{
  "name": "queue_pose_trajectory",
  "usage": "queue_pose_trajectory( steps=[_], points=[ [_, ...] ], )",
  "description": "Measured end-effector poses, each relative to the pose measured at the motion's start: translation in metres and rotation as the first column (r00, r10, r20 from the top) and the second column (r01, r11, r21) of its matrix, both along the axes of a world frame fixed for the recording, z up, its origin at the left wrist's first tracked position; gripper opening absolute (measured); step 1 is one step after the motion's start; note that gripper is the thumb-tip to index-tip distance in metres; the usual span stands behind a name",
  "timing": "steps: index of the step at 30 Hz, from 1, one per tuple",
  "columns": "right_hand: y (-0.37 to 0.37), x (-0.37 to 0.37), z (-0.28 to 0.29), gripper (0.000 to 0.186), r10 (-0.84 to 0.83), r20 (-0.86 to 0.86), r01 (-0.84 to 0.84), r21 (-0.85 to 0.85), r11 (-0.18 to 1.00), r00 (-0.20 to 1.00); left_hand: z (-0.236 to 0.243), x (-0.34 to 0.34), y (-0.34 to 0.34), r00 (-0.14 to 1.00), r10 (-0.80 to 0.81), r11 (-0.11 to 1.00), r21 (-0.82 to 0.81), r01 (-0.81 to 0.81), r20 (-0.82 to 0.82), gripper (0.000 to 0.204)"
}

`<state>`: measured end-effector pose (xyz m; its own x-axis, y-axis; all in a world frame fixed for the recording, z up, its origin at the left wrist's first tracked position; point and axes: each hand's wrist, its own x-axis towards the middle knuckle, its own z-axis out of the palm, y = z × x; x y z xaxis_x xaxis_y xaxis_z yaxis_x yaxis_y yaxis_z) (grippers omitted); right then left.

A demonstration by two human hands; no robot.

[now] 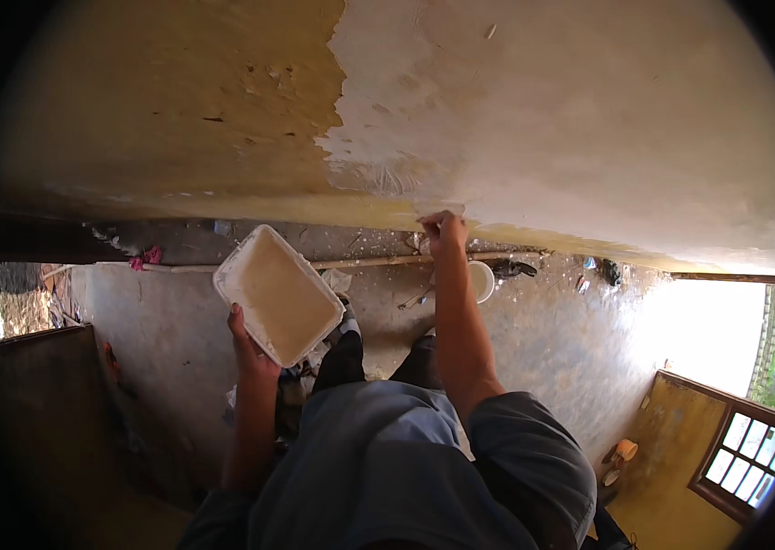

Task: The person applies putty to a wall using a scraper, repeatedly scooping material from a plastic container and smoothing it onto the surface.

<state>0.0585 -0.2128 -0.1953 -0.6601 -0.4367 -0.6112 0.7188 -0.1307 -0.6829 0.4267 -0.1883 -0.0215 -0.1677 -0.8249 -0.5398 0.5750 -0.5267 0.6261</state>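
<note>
My left hand grips the near left edge of a white rectangular tub, tilted. Inside the tub lies a smooth beige paste. My right arm stretches forward, and my right hand is closed at the low part of the wall. Its fingers pinch what looks like a thin flat scraper, mostly hidden and faint against the wall. Above that hand, pale wet-looking coating covers the right side of the wall. To the left, the wall is ochre, with chipped patches and a ragged border between the two.
A long pole lies on the floor along the wall's foot. Beside my right forearm stands a white bucket, with a dark crumpled item next to it. Pink cloth and scattered debris lie at left. A barred window is at lower right.
</note>
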Motion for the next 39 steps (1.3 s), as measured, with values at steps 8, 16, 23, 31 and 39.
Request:
queue_pose_trajectory(
  steps=[8, 16, 23, 31, 39],
  points=[
    [0.028, 0.060, 0.116, 0.019, 0.037, -0.232, -0.069, -0.133, 0.989, 0.972, -0.008, 0.006, 0.009, 1.000, 0.017, 1.000, 0.019, -0.017, -0.016, 0.071],
    [-0.028, 0.000, 0.033, 0.035, -0.126, -0.043, 0.122, -0.095, 0.988, 0.991, -0.001, -0.002, 0.006, 1.000, 0.004, 0.998, 0.058, -0.006, 0.027, 0.071],
    [0.052, 0.061, 0.027, 0.033, 0.259, -0.629, -0.158, 0.213, 0.964, 0.733, -0.005, -0.006, 0.004, 1.000, 0.000, 0.999, 0.050, 0.001, -0.012, 0.069],
    [-0.022, 0.033, -0.041, 0.048, 0.286, -0.731, 0.329, 0.572, 0.751, 0.619, -0.012, 0.002, 0.007, 0.996, 0.078, 0.990, 0.114, -0.081, 0.032, 0.067],
    [-0.124, 0.204, -0.083, 0.061, 0.435, -0.723, 0.023, 0.528, 0.849, 0.536, -0.023, 0.012, 0.001, 0.997, 0.073, 0.997, 0.036, -0.074, 0.029, 0.069]
  ],
)
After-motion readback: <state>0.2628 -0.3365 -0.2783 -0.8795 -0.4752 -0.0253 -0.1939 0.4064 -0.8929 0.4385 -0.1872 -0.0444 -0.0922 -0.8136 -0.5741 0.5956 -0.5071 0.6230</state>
